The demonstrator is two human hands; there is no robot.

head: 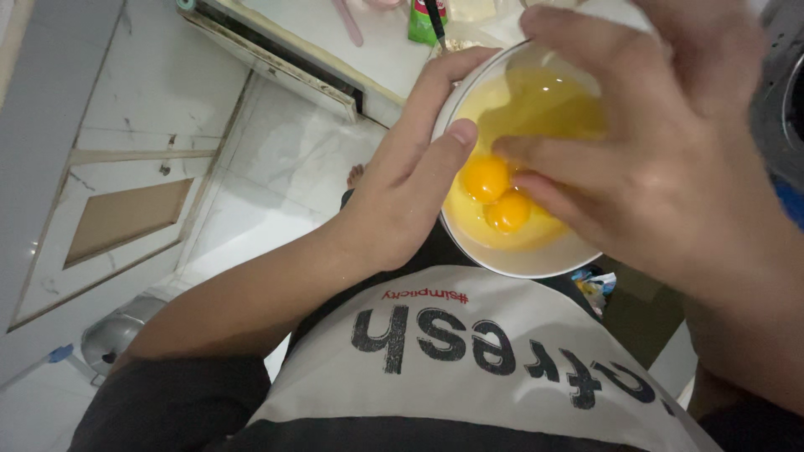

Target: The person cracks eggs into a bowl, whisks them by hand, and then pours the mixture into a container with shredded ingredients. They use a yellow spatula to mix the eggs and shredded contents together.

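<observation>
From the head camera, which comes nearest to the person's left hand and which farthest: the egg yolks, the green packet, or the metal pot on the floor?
1. Egg yolks: in the white bowl, beside the left hand thumb.
2. Green packet: on the counter, above the hand.
3. Metal pot: on the floor, far lower left.

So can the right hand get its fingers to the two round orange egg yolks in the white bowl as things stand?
Probably yes. The right hand is already over the white bowl, fingertips close beside the two yolks. The bowl is open-topped, and the left hand grips only its rim.
</observation>
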